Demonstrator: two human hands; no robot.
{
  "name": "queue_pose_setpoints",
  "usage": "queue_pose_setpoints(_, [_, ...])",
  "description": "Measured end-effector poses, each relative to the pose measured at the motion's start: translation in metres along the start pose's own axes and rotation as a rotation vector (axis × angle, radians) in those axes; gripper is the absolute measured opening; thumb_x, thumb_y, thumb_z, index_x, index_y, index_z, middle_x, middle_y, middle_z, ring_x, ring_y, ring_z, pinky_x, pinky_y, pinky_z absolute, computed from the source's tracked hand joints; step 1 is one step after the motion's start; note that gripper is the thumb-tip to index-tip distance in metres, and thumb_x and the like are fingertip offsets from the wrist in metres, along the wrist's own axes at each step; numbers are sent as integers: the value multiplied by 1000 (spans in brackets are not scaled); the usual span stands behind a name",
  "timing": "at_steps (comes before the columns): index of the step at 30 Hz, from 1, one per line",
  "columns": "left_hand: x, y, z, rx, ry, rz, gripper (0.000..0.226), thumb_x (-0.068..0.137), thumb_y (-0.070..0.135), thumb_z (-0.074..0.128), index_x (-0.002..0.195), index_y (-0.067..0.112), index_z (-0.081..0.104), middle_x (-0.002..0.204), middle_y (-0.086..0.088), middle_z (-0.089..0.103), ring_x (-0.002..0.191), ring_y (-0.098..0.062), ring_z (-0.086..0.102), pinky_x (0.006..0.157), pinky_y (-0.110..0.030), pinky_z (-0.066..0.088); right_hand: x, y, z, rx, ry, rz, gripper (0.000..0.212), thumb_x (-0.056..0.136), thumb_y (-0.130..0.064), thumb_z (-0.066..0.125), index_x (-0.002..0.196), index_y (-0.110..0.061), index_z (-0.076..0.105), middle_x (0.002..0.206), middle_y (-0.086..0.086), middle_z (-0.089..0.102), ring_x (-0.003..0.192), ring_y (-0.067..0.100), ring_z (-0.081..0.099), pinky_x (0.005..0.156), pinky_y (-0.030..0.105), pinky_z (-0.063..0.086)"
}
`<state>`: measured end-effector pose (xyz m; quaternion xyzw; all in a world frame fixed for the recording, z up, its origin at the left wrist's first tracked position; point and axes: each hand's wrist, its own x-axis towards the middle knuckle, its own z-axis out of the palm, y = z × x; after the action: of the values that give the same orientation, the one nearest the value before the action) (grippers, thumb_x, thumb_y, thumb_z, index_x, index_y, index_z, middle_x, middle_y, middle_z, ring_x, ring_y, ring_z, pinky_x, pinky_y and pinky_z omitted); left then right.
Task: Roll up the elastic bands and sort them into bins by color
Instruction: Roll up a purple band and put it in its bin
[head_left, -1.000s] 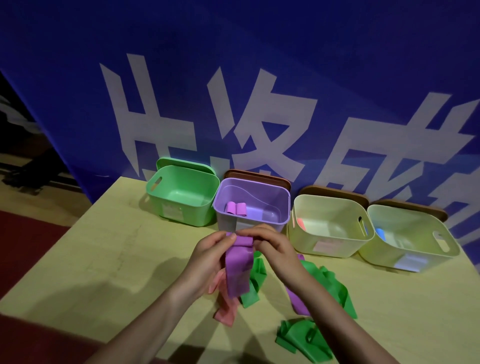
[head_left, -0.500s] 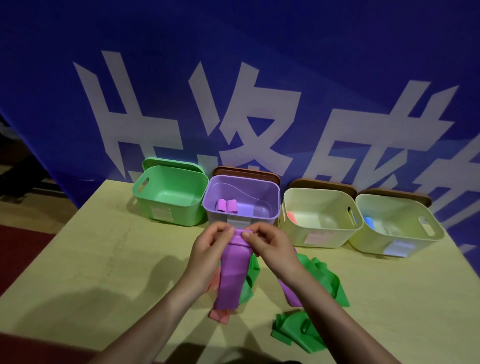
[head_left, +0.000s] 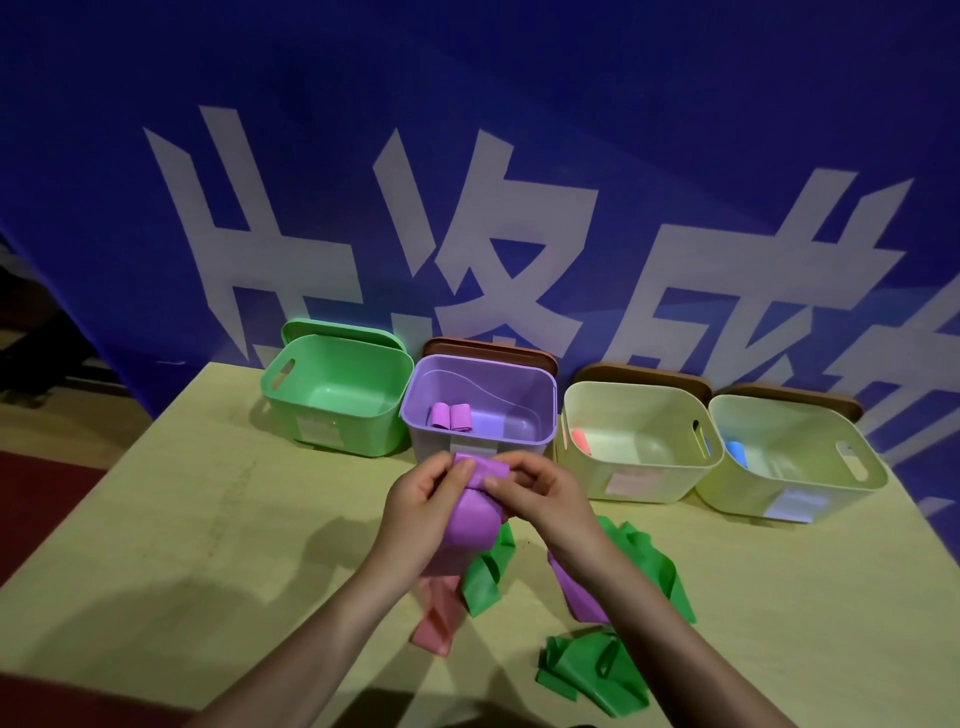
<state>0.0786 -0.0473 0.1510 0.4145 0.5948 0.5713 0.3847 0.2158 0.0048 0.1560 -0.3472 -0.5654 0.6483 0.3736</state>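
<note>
Pinching the top of a purple band (head_left: 470, 525), the left hand (head_left: 421, 499) and right hand (head_left: 540, 493) hold it up over the table (head_left: 208, 519), just in front of the purple bin (head_left: 480, 400). Two purple rolls (head_left: 451, 417) lie inside that bin.

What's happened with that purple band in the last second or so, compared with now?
Both hands, left hand and right hand, have kept rolling the purple band from its top end; the roll is thicker and the hanging tail shorter. Neither let go. The purple bin with its two rolls, the other bins and the loose green bands on the table lie as before.
</note>
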Motion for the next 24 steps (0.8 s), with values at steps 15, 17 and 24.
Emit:
queue_pose_setpoints(15, [-26, 9, -11, -226, 38, -139, 23, 96, 8, 49, 82, 12, 66, 66, 7, 63, 60, -3, 52, 55, -15, 39, -10, 5, 28, -156, 177, -216, 20, 82, 0, 71, 88, -19, 73, 81, -6, 73, 76, 4, 65, 70, 19, 50])
queue_pose_setpoints(17, [-27, 10, -10, -310, 44, -193, 23, 96, 9, 48, 85, 13, 68, 67, 6, 66, 62, -4, 56, 58, -18, 42, -13, 6, 28, -300, 173, -337, 17, 82, -6, 73, 92, -19, 75, 86, -6, 73, 80, 5, 66, 71, 18, 50])
queue_pose_setpoints(24, [-20, 14, -10, -608, -92, -397, 30, 96, 8, 37, 94, 1, 66, 80, -10, 71, 69, -12, 66, 64, -21, 52, -13, 3, 8, -629, 25, -499, 21, 86, -12, 65, 105, -13, 74, 88, -5, 67, 81, 0, 59, 74, 12, 44])
